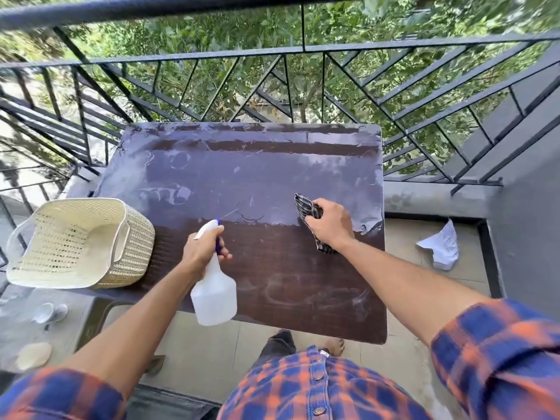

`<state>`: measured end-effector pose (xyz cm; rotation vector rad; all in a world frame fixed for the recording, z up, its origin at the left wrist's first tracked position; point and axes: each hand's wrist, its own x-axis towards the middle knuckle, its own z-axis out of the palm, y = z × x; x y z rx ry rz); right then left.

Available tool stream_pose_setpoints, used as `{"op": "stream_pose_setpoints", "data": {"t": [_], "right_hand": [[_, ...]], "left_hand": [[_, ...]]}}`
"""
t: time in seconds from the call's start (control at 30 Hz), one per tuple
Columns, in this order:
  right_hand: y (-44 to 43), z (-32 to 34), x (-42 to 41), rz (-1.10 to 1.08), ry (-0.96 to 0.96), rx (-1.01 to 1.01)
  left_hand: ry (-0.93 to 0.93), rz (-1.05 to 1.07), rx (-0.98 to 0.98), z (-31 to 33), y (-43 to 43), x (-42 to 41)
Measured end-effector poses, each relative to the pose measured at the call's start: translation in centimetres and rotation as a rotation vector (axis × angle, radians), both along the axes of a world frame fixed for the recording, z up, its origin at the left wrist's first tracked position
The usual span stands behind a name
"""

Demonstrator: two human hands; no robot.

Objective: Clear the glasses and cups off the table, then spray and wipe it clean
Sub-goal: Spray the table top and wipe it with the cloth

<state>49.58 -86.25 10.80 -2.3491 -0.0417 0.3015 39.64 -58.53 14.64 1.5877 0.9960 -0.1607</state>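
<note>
the left hand (pixel 203 247) holds the bottle (pixel 214 294) by its neck, nozzle tilted toward the middle of the desk (pixel 272 268), so the thin jet lands just ahead of the cloth. its fingers (pixel 224 253) are curled round the trigger and the thumb lies over the spray head. the right hand (pixel 330 227) rests on the desk's right side. its fingers (pixel 312 221) are closed on a folded striped cloth (pixel 306 206) pressed to the wet top, placed to wipe where the spray falls. the far half of the desk shines wet and streaked; the near half looks dry, with faint rings. a cream basket (pixel 75 241) sits at the desk's left edge, out of the wiping path. clearing seems done; this is the spray-and-wipe stage, and the near half is likely left to do.
</note>
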Motion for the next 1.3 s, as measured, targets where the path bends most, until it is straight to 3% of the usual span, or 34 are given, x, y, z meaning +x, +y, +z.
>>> {"op": "stream_pose_setpoints", "data": {"t": [0.5, 0.6, 0.77, 0.83, 0.97, 1.17, 1.3], "right_hand": [[6.5, -1.4, 2.9, 0.136, -0.112, 0.074], [9.5, -1.8, 3.1, 0.336, -0.12, 0.055], [12.3, -5.5, 1.2, 0.726, -0.261, -0.198], [12.7, -6.7, 1.6, 0.81, -0.338, -0.265], [14.0, -6.3, 6.1, 0.944, -0.304, -0.36], [17.3, -5.2, 14.6, 0.629, -0.14, -0.411], [18.3, -5.6, 12.0, 0.593, -0.266, -0.393]], "left_hand": [[-0.059, 0.073, -0.113, 0.7, 2.5, 2.2], [-0.059, 0.089, -0.116, 0.6, 3.7, 3.3], [-0.067, 0.122, -0.152, 0.4, 5.2, 5.3], [-0.062, 0.128, -0.172, 0.2, 5.9, 6.0], [-0.065, 0.129, -0.188, -0.2, 6.9, 7.8], [-0.104, 0.116, -0.208, -0.2, 8.4, 11.4], [-0.112, 0.085, -0.217, -0.1, 9.4, 13.8]]}}
